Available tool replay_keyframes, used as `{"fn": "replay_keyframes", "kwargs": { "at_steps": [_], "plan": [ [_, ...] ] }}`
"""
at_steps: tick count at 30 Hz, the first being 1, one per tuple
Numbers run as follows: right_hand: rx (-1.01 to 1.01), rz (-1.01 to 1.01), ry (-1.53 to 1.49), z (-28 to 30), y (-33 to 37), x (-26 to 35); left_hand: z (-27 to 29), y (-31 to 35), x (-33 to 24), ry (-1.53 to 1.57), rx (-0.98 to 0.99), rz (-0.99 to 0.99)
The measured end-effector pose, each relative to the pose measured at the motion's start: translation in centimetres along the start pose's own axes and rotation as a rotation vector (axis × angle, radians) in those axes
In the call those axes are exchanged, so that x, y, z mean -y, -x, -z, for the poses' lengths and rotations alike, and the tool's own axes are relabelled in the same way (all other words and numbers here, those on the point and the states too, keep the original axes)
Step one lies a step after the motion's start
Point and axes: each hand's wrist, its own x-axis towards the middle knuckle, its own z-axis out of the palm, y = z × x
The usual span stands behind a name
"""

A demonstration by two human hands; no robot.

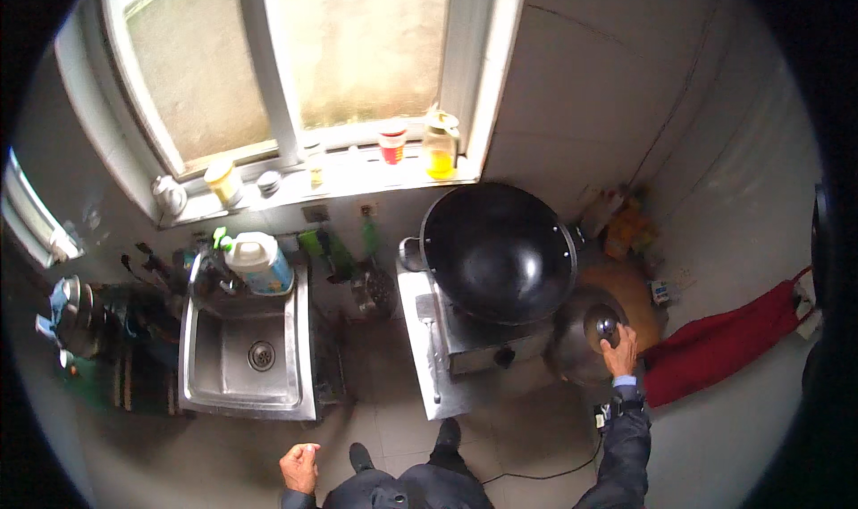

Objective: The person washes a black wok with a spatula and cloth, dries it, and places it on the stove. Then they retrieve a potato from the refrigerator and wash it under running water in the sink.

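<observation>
My right hand [620,352] reaches out to the right, its fingers closed around the dark round knob of a metal pot lid [572,337]. The lid lies beside the stove, against a round brown surface [636,287]; whether it is lifted or resting I cannot tell. A large black wok [496,250] with loop handles sits on the stove [487,353], left of the lid. My left hand [299,468] hangs low in front of me, fingers curled in, with nothing visible in it.
A steel sink [308,366] stands at the left, with a large white jug [257,260] at its back edge. Bottles and a yellow oil pitcher [440,147] line the windowsill. A red cloth [728,355] hangs on the right wall. A black cable [545,475] crosses the floor.
</observation>
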Motion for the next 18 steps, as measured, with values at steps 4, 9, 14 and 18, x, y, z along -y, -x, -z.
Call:
{"fn": "replay_keyframes", "kwargs": {
  "at_steps": [4,9,14,18],
  "plan": [
    [0.164,0.042,0.02,-3.0,-3.5,-3.7,-8.1,1.7,-1.2,0.004,-0.01,0.052],
    [0.223,0.018,-0.015,-3.9,-5.4,-4.3,-12.6,3.0,-2.6,-0.05,0.004,0.056],
    [0.19,0.055,0.008,-4.1,-6.6,-4.0,-13.8,2.0,-2.7,-0.016,-0.03,0.084],
    [0.214,0.053,0.03,-4.0,-7.0,-4.4,-14.6,1.5,-2.2,0.003,0.013,0.086]
  ]
}}
